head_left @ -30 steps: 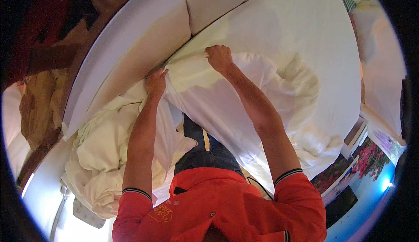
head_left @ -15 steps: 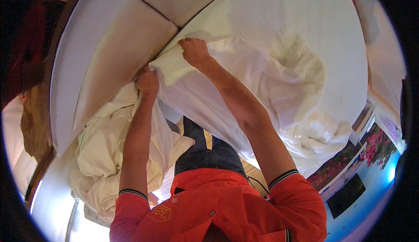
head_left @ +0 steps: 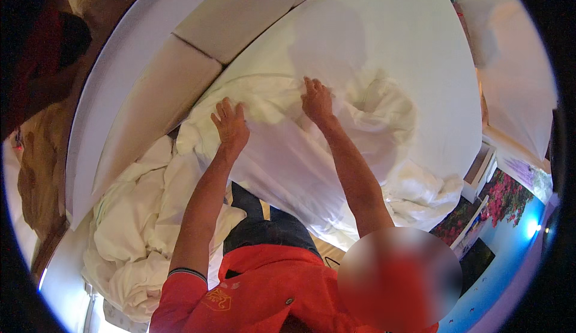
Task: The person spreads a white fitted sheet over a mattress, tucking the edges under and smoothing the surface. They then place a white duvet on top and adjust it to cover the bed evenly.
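A rumpled white bedsheet (head_left: 282, 147) spreads over the near part of the white-covered mattress (head_left: 420, 39) and hangs down toward my legs. My left hand (head_left: 232, 126) lies on it with fingers spread, close to the padded headboard. Farther right, my right hand (head_left: 316, 102) rests at the sheet's far folds. Its fingers look loosely bent and slightly apart, and no cloth shows gripped in them. To the right of that hand the sheet bunches into thick folds (head_left: 390, 114).
A beige padded headboard (head_left: 174, 81) runs along the left of the bed. Heaped white bedding (head_left: 132, 231) hangs beside my left arm. At the right are an open white box-like drawer or shelf (head_left: 480, 168) and a blue wall with pink flowers (head_left: 507, 198).
Both hands have let go of the sheet's edge by the headboard. My left hand moved right with fingers spreading; my right hand moved right and slightly nearer. The sheet now lies flatter there.
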A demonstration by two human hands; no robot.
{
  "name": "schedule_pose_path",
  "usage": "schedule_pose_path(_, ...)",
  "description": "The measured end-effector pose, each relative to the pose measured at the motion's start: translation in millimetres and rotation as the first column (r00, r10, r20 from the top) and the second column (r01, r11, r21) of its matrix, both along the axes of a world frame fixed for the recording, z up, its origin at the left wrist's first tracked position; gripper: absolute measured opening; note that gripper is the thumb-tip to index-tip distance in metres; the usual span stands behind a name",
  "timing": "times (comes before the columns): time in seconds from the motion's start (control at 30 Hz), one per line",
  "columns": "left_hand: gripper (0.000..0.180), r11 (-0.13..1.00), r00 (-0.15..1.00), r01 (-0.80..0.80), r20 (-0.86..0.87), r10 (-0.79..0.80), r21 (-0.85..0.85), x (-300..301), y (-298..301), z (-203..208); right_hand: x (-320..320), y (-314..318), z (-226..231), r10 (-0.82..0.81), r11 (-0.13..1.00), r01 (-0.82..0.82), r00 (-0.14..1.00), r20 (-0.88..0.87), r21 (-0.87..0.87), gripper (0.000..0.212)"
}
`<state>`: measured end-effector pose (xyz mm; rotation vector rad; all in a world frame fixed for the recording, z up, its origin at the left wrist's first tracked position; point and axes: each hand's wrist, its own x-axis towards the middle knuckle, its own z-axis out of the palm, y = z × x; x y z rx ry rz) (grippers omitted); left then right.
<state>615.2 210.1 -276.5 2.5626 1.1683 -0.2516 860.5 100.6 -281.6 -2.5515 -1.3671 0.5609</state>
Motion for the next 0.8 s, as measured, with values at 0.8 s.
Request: schedule_pose_path(0.8, 0.020, 0.906, 0.857, -0.360, 0.305, 0.415, -0.223, 96, 72, -17, 66, 94, 10, 0.109, 0.991, -0.114, 0.992, 0.064, 0.071, 0.015)
